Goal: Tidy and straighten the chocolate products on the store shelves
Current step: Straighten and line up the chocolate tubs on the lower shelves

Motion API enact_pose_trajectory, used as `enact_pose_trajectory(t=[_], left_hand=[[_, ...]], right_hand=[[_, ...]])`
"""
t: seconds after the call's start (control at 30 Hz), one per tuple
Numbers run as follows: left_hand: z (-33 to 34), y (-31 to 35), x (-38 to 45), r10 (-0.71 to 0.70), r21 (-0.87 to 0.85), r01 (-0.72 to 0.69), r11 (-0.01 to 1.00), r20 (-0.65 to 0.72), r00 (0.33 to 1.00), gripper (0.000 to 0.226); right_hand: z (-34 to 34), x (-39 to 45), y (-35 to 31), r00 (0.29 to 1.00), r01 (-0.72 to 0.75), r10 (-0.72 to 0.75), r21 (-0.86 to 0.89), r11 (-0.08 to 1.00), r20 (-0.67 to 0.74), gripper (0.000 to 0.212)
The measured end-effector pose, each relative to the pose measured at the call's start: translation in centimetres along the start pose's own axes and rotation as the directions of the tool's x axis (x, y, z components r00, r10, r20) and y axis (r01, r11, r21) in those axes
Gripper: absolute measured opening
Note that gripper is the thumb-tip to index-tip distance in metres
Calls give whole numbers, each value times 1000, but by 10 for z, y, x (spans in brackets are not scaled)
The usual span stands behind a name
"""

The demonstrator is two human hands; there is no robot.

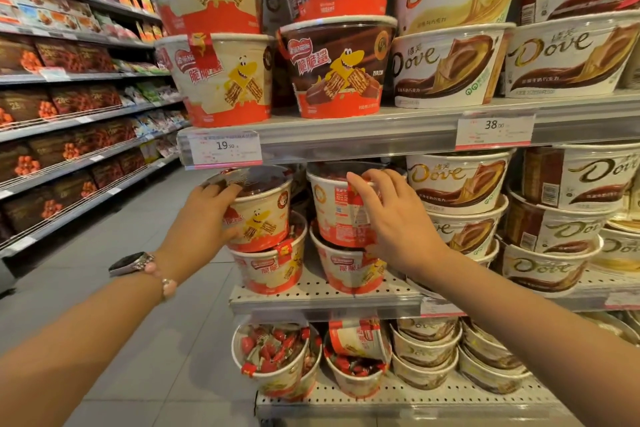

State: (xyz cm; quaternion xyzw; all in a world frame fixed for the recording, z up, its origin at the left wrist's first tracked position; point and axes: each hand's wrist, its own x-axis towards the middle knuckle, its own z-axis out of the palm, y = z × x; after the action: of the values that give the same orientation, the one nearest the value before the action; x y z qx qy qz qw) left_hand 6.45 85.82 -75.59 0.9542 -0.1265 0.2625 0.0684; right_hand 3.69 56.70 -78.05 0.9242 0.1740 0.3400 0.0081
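Note:
On the middle shelf [325, 302] stand two stacks of cream-and-red wafer chocolate tubs. My left hand [202, 218] grips the upper left tub [266, 215], which leans toward me, fingers over its clear lid and thumb on its side. My right hand [391, 218] holds the upper right tub [337, 215], whose back label faces out, with fingers curled on its rim and wall. Each rests on a lower tub [273, 269], [349, 270]. White Dove chocolate tubs [460, 180] are stacked just right of my right hand.
The shelf above [381, 132] carries more wafer and Dove tubs, with price tags 19.90 and 38.00. The bottom shelf [398, 402] holds several tubs, one lying tilted. A long aisle of boxed chocolates [69, 135] runs along the left, over grey floor tiles.

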Motion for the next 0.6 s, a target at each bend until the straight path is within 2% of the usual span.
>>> enact_pose_trajectory(t=[0.23,0.33,0.47,0.6], left_hand=[[5,15,0,71,58,-66,996,-88,994,70],[5,17,2,50,-17,-51,999,-74,996,70],[6,16,0,15,-243,-20,970,-20,1000,67],[4,15,2,52,-263,-54,963,-14,999,62]], right_hand=[[3,-10,3,998,64,-64,-6,998,11,101],[-2,-12,3,998,61,-62,57,997,20,91],[-4,-7,-1,999,-16,28,267,963,-42,71],[0,-1,-1,995,-61,84,318,946,-59,65]])
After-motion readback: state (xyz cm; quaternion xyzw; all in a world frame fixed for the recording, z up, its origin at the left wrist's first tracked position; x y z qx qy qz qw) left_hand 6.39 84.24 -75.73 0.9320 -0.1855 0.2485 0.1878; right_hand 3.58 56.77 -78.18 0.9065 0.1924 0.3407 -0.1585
